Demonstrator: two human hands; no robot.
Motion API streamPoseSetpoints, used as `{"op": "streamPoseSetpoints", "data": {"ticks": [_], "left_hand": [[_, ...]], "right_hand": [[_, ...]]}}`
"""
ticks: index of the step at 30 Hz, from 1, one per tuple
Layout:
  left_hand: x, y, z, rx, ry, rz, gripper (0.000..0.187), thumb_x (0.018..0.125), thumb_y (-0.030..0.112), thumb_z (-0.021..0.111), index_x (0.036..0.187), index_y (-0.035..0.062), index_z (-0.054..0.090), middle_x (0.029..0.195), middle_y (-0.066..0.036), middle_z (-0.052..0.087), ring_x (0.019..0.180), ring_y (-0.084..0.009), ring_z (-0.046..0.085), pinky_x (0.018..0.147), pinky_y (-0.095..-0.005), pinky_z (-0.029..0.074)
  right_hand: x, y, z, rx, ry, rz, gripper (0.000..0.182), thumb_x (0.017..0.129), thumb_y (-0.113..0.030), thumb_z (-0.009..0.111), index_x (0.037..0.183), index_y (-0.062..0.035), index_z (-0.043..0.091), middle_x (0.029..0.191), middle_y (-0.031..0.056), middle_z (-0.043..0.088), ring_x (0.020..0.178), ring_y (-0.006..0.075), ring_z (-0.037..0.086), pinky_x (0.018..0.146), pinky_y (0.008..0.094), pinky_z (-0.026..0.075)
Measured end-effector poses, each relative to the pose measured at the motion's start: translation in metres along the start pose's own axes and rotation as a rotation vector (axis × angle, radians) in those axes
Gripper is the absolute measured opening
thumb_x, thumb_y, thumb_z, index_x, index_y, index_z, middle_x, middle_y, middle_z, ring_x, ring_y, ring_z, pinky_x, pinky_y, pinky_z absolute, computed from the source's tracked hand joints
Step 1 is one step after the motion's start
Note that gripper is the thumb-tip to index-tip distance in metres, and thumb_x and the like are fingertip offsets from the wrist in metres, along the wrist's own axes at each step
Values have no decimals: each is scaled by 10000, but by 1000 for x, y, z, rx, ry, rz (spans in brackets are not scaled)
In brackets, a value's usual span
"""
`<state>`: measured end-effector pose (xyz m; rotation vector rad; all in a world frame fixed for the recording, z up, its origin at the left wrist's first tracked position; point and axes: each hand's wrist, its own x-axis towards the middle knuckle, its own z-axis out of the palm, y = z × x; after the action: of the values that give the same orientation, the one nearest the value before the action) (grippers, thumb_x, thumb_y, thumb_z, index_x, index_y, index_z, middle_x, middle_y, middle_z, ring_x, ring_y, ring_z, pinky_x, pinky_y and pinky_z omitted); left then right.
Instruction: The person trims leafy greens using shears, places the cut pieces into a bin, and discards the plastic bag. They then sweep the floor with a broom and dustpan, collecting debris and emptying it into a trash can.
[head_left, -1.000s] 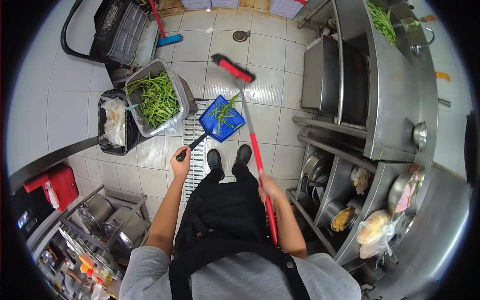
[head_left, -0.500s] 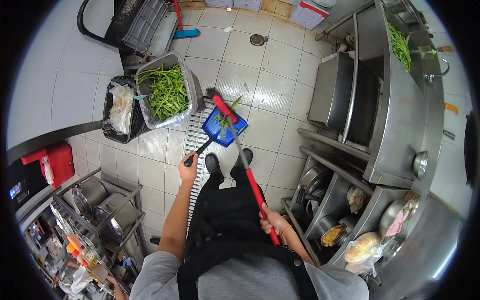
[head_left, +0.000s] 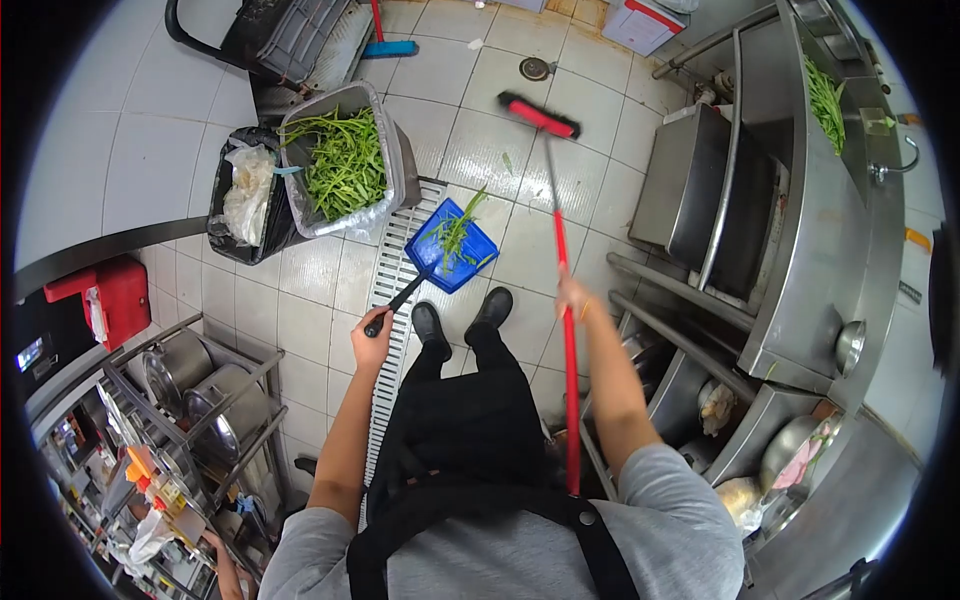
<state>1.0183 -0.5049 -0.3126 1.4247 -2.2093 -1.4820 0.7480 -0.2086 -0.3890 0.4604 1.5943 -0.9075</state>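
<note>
My left hand (head_left: 371, 343) is closed round the black handle of a blue dustpan (head_left: 468, 268), which lies on the floor partly over the drain grate. Green vegetable scraps (head_left: 455, 232) rest in the pan, one stem poking past its far edge. My right hand (head_left: 576, 296) grips the red pole of a broom (head_left: 563, 240). Its red head with dark bristles is out beyond the pan, to the right, over the tiles. A small green leaf (head_left: 507, 163) lies on the floor between the pan and the broom head.
A lined bin (head_left: 402, 165) heaped with green stems stands left of the pan, beside a black-bagged bin (head_left: 222, 205). Steel sinks and shelves (head_left: 800, 310) run along the right. A pot rack (head_left: 240, 400) is at lower left, with another person's arm (head_left: 226, 570) below it.
The broom has swung from over the dustpan out to the far right, and my right hand has moved forward with its pole. The dustpan stays in place in my left hand.
</note>
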Motion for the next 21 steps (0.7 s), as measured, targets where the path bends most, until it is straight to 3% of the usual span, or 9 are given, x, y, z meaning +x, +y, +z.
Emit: {"op": "streamPoseSetpoints", "data": {"ticks": [2, 4, 7, 9, 12, 14, 16, 18, 21], "left_hand": [[4, -2, 6, 27, 8, 7, 149, 788, 122, 647, 891, 15, 647, 707, -81, 616, 663, -80, 551, 617, -231, 445], [6, 12, 6, 50, 9, 14, 149, 786, 128, 648, 892, 24, 650, 674, -79, 601, 627, -79, 533, 594, -235, 439], [10, 10, 1, 80, -19, -25, 143, 782, 131, 652, 881, 29, 650, 647, -72, 592, 599, -85, 521, 574, -240, 435], [11, 9, -10, 77, -41, 10, 137, 781, 128, 651, 878, 30, 650, 649, -73, 594, 599, -86, 521, 574, -241, 435], [13, 5, -25, 111, -91, 91, 120, 777, 109, 649, 867, 30, 648, 666, -80, 608, 607, -90, 535, 585, -244, 444], [12, 2, -33, 81, -117, 140, 124, 777, 108, 649, 874, 32, 648, 666, -85, 613, 591, -94, 539, 577, -245, 446], [13, 5, -32, 83, -145, 152, 125, 778, 108, 647, 881, 37, 650, 665, -87, 614, 587, -93, 543, 573, -244, 447], [11, 9, -28, 88, -160, 159, 127, 779, 108, 646, 888, 43, 652, 664, -90, 615, 584, -92, 547, 569, -242, 447], [11, 10, -13, 119, -211, 170, 156, 772, 147, 654, 900, 58, 652, 705, -124, 636, 631, -151, 622, 588, -266, 469]], "right_hand": [[-36, 83, 38, -38, -24, -29, 724, 815, -701, 229, 759, -22, 476, 417, 81, 429, 340, 226, 474, 343, 363, 367], [-119, 105, 74, -73, -61, 192, 599, 856, -619, 318, 775, -40, 449, 403, 65, 406, 296, 192, 432, 298, 325, 333], [-200, 113, 79, 241, -269, 344, 493, 872, -575, 364, 745, -101, 412, 388, 28, 325, 264, 142, 331, 279, 287, 276], [-238, 127, 81, 438, -261, 491, 475, 874, -570, 369, 732, -118, 399, 387, 10, 304, 261, 136, 302, 272, 283, 255], [-264, 127, 66, 463, -95, 440, 498, 864, -588, 367, 714, -115, 406, 388, 11, 322, 265, 141, 319, 271, 285, 261], [-247, 119, 44, 373, 68, 252, 525, 851, -611, 364, 688, -114, 412, 389, 15, 330, 270, 144, 335, 276, 287, 271], [-201, 119, 9, 329, 200, 219, 555, 827, -647, 363, 664, -118, 411, 390, 18, 339, 273, 152, 351, 278, 298, 282], [-154, 113, -21, 386, 204, 102, 569, 802, -673, 376, 665, -121, 394, 390, 5, 319, 274, 147, 326, 280, 298, 280], [-109, 124, -20, 714, 81, 290, 525, 800, -646, 422, 750, -126, 367, 413, -29, 256, 294, 121, 288, 277, 276, 260]]}}
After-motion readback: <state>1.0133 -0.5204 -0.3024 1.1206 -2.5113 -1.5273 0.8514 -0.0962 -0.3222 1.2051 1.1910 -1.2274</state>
